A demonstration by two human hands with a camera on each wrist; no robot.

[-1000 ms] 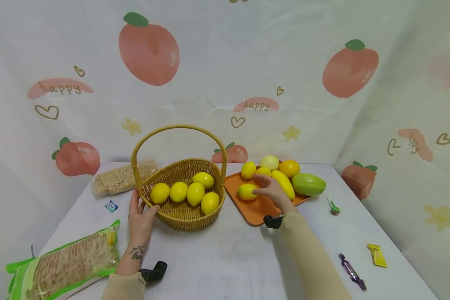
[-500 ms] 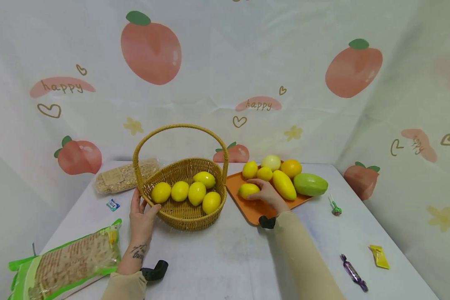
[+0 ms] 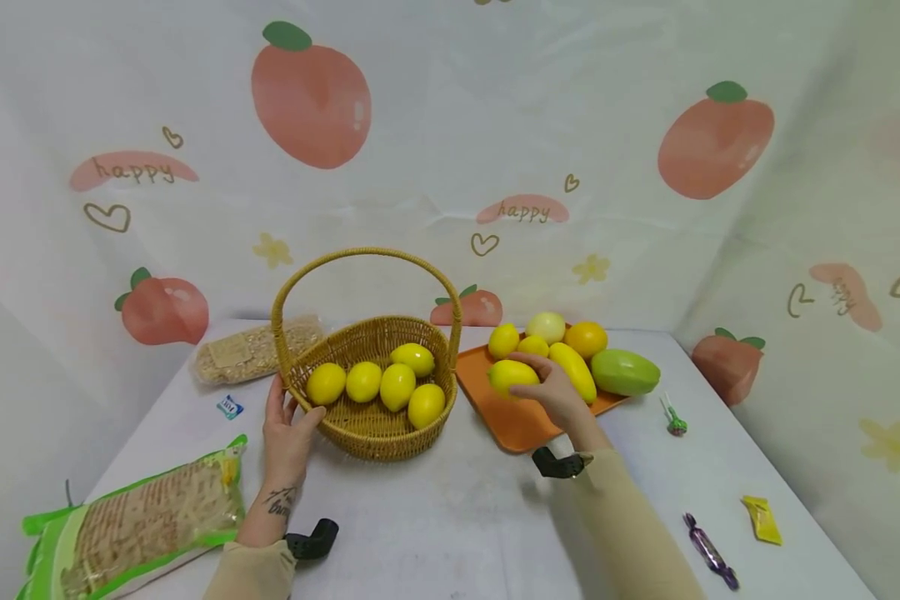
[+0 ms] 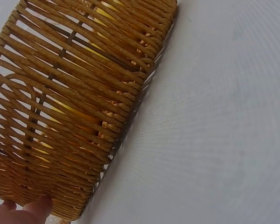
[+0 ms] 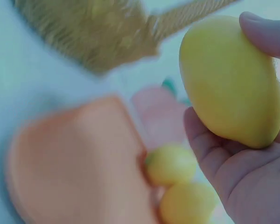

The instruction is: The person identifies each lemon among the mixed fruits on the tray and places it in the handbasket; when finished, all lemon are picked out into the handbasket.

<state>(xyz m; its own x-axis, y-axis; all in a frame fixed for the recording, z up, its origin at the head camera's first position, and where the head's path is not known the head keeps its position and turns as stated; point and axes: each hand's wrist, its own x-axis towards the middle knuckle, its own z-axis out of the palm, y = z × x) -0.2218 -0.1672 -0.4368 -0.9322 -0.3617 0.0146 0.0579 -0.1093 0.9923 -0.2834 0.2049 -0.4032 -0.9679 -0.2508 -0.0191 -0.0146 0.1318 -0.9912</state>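
My right hand point(image 3: 557, 393) holds a yellow lemon point(image 3: 513, 378) between thumb and fingers, above the orange tray point(image 3: 516, 425). The right wrist view shows the lemon point(image 5: 231, 81) large, with the tray point(image 5: 79, 168) blurred below it. At the left side of the wicker basket point(image 3: 375, 442) my left hand point(image 3: 288, 442) grips the rim, thumb over the near edge and fingers behind. Several lemons point(image 3: 397, 387) lie inside that basket. In the left wrist view the basket's woven wall point(image 4: 70, 93) fills the left half, and fingertips point(image 4: 39, 205) touch its lower end.
On the tray stand more yellow fruits point(image 3: 503, 342), a pale round fruit point(image 3: 546, 327), an orange point(image 3: 586, 340), a yellow mango-shaped fruit point(image 3: 572, 372) and a green papaya-like fruit point(image 3: 626, 372). Bagged food point(image 3: 138, 525) and an oat bag point(image 3: 251, 350) lie left; a lollipop point(image 3: 675, 423) and candies point(image 3: 711, 552) right.
My right hand has closed round the lemon and lifted it off the tray, slightly up and right. The left hand stays on the basket; the head view has shifted a little.
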